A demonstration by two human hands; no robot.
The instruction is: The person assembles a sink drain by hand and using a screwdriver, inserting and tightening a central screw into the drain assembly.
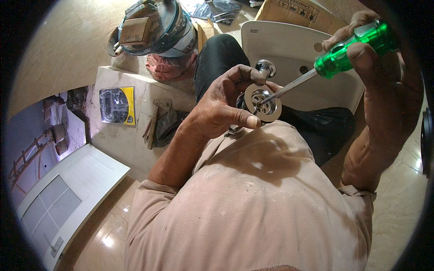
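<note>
My left hand (222, 101) is closed around a round metal sink drain (272, 109), with the thumb and fingers at its rim. The drain's shiny flange and slotted centre face up toward the right. In my right hand (368, 54) is a screwdriver (334, 62) with a clear green handle, gripped up high at the right. Its long shaft slants down to the left, and the tip meets the middle of the drain. Just beyond my left fingers, a chrome fitting (266, 67) stands by the edge of a white washbasin (289, 40).
Behind the basin lies a cardboard box (303, 12). At the back left, a dirty bucket (181, 34) carries a small box (134, 30), with a pink bag (168, 67) beneath. A yellow-edged package (117, 106) and a trowel (156, 122) lie on the pale ledge. A white door (90, 180) is lower left.
</note>
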